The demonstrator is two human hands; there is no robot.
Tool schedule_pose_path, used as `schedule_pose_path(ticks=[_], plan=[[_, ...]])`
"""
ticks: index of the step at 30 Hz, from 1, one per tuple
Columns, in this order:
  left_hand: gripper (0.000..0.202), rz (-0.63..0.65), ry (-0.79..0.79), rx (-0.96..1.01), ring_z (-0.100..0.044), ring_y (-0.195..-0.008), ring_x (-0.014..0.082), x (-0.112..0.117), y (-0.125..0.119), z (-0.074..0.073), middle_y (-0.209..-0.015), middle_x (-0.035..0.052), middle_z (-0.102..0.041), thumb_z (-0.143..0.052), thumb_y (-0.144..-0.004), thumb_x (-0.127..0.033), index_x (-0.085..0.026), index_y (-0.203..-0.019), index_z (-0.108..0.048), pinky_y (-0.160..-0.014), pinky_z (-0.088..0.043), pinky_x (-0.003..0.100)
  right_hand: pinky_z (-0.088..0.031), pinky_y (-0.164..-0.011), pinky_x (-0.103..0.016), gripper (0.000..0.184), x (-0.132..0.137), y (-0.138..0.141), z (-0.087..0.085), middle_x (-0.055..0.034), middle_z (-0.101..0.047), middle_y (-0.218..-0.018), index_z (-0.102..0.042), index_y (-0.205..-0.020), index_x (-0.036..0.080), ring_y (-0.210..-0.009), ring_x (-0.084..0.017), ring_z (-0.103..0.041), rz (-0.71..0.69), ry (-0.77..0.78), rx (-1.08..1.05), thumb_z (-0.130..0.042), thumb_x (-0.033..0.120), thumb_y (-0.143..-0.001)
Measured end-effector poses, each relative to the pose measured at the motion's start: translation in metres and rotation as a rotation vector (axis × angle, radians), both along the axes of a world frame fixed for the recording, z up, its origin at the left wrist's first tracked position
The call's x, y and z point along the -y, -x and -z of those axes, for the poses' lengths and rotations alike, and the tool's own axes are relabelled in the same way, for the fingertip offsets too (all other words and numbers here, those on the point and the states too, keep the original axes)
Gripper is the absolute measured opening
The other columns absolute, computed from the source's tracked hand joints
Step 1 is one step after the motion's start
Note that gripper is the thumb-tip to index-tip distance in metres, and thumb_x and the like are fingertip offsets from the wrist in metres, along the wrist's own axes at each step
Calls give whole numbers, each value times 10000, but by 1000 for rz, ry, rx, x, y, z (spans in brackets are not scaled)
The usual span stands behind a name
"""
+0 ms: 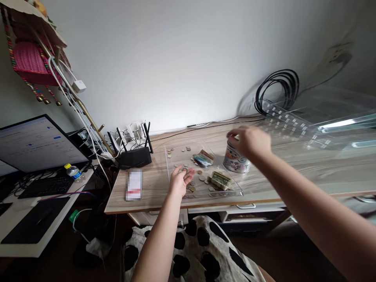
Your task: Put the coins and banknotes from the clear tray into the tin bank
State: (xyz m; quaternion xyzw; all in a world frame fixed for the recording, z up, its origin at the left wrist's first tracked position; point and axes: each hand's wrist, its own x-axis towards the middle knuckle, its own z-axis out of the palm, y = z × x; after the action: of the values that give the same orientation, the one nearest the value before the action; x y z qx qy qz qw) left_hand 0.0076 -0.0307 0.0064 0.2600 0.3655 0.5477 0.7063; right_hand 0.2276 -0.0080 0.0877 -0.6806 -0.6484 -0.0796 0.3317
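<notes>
Black-spotted white fabric [202,250] fills the bottom centre of the frame; both forearms reach over it to the pale wood-grain desk [152,188].

Left hand [180,181], centre frame, lies palm-up and loosely cupped with small coins in it, over the clear flat plastic tray [176,150] holding scattered coins [185,149] and folded banknotes [220,180]. Right hand [249,140], right of centre, has its fingertips pressed together at the top of the round printed tin [235,161], which stands upright just right of the tray. Black router [135,156] sits left of the tray.

Black router [135,156] at my desk's back edge, laptop [35,143] far left, water bottle [73,171] beside it, coiled black cable [277,90] against wall.
</notes>
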Motion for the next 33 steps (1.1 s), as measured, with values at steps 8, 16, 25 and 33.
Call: schedule_pose_path(ticks=[8,16,25,33], plan=[[229,176,39,3,-589,-529,95,-5,0,7,-721,56,-633,-435,-749,-50,-120,-932,-553,-560,-486,209,-409,-599,-228,216,20,101,60,-26,-640,-744,-655,-819,193,-651,-136,-555,-694,307,-108,-474,263,-724],[194,197,80,157,-625,-773,212,-4,4,8,-792,152,-637,-413,-721,-71,-74,-874,-532,-681,-469,298,-374,-542,-276,216,13,28,5,-53,-630,-747,-623,-823,211,-647,-173,-538,19,48,-59,-482,315,-696],[183,122,44,166,-617,-714,169,-5,6,10,-765,103,-632,-413,-684,-76,-109,-814,-537,-690,-433,283,-394,-575,-320,126,-21,-51,-9,-30,-583,-614,-579,-724,203,-592,-177,-515,144,140,-48,-562,245,-606],[137,88,79,197,-615,-693,171,-4,5,9,-742,105,-629,-437,-716,-124,-102,-800,-543,-705,-432,292,-372,-531,-321,149,-19,-60,-12,-57,-611,-628,-637,-683,213,-603,-220,-533,48,190,112,-563,326,-619]])
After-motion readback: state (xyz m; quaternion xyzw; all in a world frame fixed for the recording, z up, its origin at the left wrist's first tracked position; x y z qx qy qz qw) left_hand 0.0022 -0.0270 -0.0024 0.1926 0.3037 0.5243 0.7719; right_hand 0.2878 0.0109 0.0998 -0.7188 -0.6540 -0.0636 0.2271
